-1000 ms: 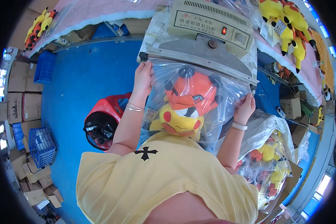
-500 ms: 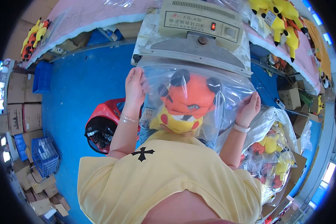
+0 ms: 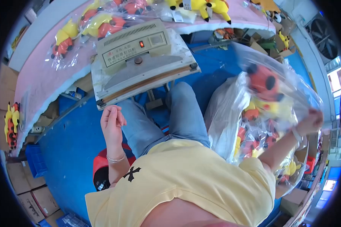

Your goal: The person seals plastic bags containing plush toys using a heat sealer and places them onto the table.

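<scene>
Out to the right, my right hand (image 3: 312, 120) is closed on the edge of a clear plastic bag (image 3: 297, 89), slightly blurred by motion. Inside the bag is a plush toy (image 3: 264, 83) with a red-orange hood, black ears and a yellow lower part. It hangs above a large translucent sack (image 3: 225, 113) with several bagged plush toys (image 3: 253, 140) in it. My left hand (image 3: 113, 116) is by the front left corner of the sealing machine (image 3: 134, 56); its fingers are loosely bent and hold nothing. The machine's red switch is lit.
A pink-covered table (image 3: 38, 90) stretches behind the machine, with bagged plush toys (image 3: 106, 24) on it and yellow plush toys (image 3: 200, 6) at its far edge. Cardboard boxes (image 3: 23, 178) and a blue bin (image 3: 36, 160) stand at the left. A red stool (image 3: 102, 162) is beside my leg.
My left hand has let go of the bag. My right hand has carried the bagged plush toy from the machine's front to above the sack on the right. The view has turned right.
</scene>
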`<state>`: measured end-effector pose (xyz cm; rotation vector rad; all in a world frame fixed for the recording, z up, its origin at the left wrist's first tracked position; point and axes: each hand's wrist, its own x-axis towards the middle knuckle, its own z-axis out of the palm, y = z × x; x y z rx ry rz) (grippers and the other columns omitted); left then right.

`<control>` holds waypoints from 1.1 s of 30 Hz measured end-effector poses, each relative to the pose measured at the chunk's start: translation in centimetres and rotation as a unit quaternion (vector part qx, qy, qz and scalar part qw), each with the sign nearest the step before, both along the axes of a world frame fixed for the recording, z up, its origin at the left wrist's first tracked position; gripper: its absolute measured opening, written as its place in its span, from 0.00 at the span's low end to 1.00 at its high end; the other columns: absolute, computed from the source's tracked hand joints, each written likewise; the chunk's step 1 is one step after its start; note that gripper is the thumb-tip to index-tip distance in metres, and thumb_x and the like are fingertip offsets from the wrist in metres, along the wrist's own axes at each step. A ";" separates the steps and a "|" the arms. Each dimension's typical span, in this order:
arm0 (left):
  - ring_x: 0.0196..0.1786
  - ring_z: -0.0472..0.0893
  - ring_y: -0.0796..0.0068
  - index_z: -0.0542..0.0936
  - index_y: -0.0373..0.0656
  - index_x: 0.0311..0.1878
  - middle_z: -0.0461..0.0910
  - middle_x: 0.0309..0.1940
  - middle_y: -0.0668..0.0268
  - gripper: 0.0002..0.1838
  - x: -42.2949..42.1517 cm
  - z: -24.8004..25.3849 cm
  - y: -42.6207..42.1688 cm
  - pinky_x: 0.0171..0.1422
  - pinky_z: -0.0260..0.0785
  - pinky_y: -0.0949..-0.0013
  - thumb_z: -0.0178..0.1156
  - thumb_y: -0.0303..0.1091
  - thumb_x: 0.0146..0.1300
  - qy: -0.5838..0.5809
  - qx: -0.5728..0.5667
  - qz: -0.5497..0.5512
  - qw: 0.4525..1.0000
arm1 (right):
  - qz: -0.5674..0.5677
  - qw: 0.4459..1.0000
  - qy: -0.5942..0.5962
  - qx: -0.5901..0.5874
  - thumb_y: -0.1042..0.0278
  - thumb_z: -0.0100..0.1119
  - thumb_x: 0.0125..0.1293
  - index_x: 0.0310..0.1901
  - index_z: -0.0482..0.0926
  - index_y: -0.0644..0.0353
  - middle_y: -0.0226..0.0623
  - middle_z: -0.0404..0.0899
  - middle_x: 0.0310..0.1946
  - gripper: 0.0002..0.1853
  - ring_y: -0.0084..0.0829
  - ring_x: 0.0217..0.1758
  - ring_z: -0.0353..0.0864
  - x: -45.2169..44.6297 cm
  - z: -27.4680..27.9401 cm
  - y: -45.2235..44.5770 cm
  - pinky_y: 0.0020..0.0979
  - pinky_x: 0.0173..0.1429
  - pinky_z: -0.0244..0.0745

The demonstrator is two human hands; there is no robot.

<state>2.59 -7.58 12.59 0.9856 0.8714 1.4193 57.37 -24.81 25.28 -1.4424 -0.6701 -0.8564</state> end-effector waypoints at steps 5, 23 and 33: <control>0.17 0.62 0.85 0.75 0.39 0.36 0.68 0.15 0.71 0.09 -0.9 1.2 0.2 0.22 0.59 0.82 0.47 0.32 0.66 -0.007 -0.003 0.028 1.000 | -0.264 0.961 -0.005 -0.085 0.62 0.44 0.66 0.38 0.78 0.64 0.42 0.80 0.34 0.15 0.37 0.34 0.77 2.0 -3.3 -5.9 0.32 0.43 0.70; 0.25 0.68 0.85 0.75 0.45 0.44 0.72 0.27 0.71 0.11 -16.5 -1.1 20.6 0.27 0.60 0.82 0.54 0.37 0.60 0.070 -0.096 0.287 0.951 | 0.354 0.864 0.104 -0.343 0.78 0.51 0.60 0.47 0.72 0.60 0.37 0.71 0.51 0.12 0.29 0.40 0.75 -18.7 -16.6 21.8 0.25 0.43 0.72; 0.51 0.72 0.56 0.76 0.48 0.51 0.75 0.46 0.54 0.19 -21.4 -10.4 37.9 0.56 0.63 0.62 0.55 0.41 0.55 0.720 0.064 0.494 0.484 | 0.368 0.826 0.157 -0.396 0.80 0.50 0.59 0.46 0.72 0.59 0.36 0.70 0.51 0.12 0.25 0.34 0.72 -20.8 -18.0 18.3 0.20 0.37 0.69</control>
